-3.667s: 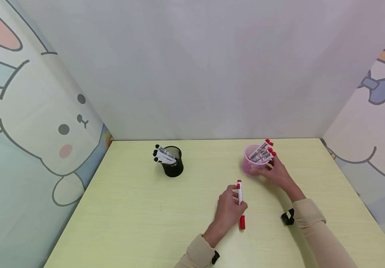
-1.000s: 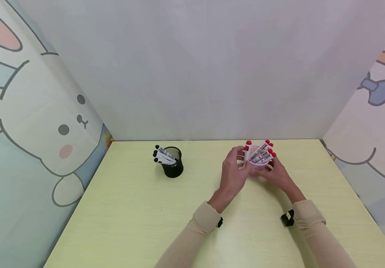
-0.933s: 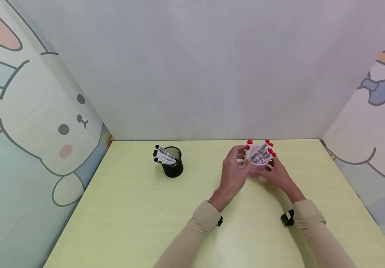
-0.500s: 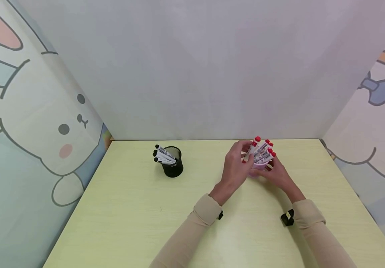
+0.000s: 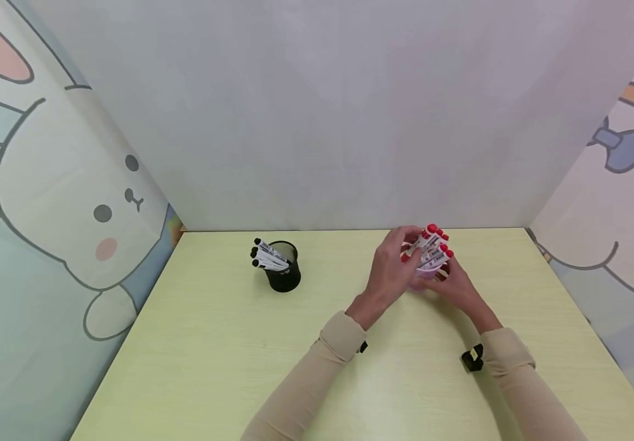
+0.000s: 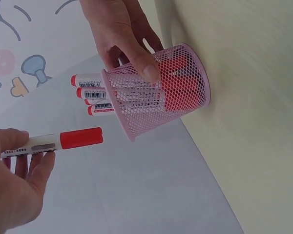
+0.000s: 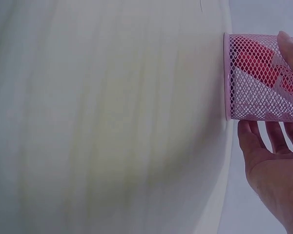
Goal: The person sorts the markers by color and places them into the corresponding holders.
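Observation:
A pink mesh pen holder stands on the table with several white markers with red ends inside. My right hand grips its side, thumb and fingers about the mesh in the right wrist view. Between the thumb and fingers of my left hand is another red-and-white marker. In the left wrist view this marker is apart from the holder, its red end pointing toward the rim side. The head view shows the left hand at the holder's left edge, partly hiding it.
A black pen holder with several black-ended markers stands to the left on the pale table. A grey-white panel rises behind the table, with cartoon-printed sheets on both sides.
My left hand has carried the marker from the table front up to the pink holder, then shifted it rightward over the rim and tilted it. My right hand has kept its hold.

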### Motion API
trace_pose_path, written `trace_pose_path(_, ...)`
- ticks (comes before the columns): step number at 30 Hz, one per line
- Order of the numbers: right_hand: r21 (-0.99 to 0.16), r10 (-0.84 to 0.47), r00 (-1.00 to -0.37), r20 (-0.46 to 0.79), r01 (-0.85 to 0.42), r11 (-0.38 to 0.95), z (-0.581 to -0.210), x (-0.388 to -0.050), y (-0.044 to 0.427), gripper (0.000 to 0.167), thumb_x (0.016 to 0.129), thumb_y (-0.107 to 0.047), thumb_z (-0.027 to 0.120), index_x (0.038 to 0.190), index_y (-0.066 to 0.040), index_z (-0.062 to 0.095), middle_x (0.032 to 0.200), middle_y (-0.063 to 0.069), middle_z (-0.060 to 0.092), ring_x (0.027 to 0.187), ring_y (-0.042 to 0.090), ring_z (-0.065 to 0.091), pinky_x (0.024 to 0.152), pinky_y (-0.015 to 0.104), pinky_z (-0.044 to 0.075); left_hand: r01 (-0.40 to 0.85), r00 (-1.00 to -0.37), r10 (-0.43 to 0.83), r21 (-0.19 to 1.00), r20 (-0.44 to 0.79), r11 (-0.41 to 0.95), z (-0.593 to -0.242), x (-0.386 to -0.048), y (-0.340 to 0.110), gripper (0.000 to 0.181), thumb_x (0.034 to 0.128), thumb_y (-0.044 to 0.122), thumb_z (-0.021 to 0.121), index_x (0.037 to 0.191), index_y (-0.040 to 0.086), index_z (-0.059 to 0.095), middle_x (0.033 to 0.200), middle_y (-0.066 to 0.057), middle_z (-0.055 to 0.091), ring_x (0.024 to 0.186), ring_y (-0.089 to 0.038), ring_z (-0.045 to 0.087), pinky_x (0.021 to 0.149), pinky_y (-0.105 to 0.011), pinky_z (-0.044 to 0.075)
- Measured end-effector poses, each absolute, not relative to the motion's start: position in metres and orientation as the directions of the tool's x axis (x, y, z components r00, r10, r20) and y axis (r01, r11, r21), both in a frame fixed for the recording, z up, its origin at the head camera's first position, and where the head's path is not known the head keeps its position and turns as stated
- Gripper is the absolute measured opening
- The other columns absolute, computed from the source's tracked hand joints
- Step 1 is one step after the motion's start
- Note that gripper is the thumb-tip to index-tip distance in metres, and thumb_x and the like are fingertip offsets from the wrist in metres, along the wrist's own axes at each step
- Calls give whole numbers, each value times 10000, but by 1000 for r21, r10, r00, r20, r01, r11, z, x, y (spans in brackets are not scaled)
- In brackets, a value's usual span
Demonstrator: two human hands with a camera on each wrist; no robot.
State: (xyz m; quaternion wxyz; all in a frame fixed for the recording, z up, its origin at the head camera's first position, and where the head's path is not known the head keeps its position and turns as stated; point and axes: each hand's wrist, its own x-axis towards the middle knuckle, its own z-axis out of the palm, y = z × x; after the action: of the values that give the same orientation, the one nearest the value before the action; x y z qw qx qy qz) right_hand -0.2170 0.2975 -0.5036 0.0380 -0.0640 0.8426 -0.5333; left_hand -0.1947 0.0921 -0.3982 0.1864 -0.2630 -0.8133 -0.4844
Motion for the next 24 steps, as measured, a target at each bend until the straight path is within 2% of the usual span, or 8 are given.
trace_pose_path(11,-901,-152,-988,20,-84,426,-509,-219,300,1067,873,-292,848,1639,-134,123,1551,192,363,1421,409,370,1162,591,326,650,-760,341,669,553,362,-404,-203,99,352,974,15,686,1305,59,574,1217,-75,628,1093,-107,634,938,-143,512)
trace_pose_path(19,-902,-155,-987,39,-102,420,-512,-222,302,945,929,-133,782,1619,-38,143,1584,255,312,1428,479,347,1137,594,343,663,-747,396,652,535,369,-412,-208,103,343,970,-8,681,1293,56,586,1234,-72,633,1102,-107,622,935,-153,519)
trace_pose_path(24,-892,-152,-988,36,-100,440,-510,-221,301,906,943,-157,771,1605,-17,169,1582,256,319,1428,489,349,1133,587,352,657,-750,417,653,514,376,-414,-210,105,336,983,-8,662,1304,56,584,1251,-72,625,1097,-113,620,922,-166,533)
